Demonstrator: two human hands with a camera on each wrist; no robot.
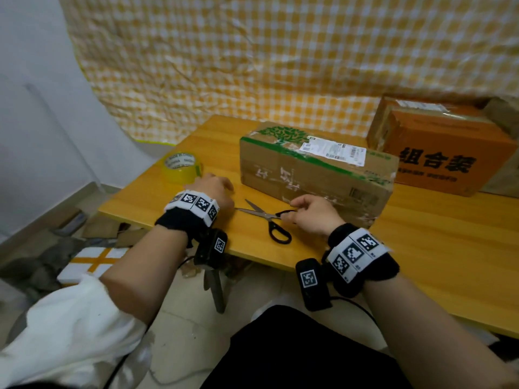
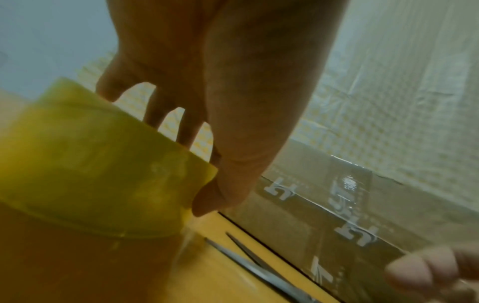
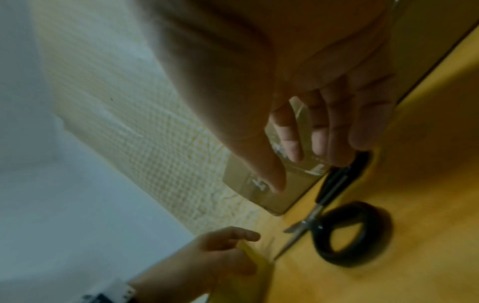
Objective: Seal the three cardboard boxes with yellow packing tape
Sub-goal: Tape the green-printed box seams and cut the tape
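A roll of yellow tape (image 1: 181, 167) lies flat at the table's left end. My left hand (image 1: 216, 189) is at its right side; in the left wrist view the fingers (image 2: 155, 106) reach over the roll (image 2: 90, 164) and the thumb presses its outer wall. A brown box with a green tree print (image 1: 317, 175) stands mid-table, an orange box (image 1: 438, 155) behind it at right, a third box (image 1: 502, 113) partly visible beyond. Black-handled scissors (image 1: 269, 217) lie open in front of the brown box. My right hand (image 1: 309, 214) rests loose fingertips (image 3: 337, 155) on their upper handle.
The wooden table (image 1: 421, 262) has bare surface at the front right. A yellow checked sheet (image 1: 280, 66) hangs behind it. On the floor at the left lie a white foam box with a yellow tape cross (image 1: 92, 262) and cardboard scraps (image 1: 101, 228).
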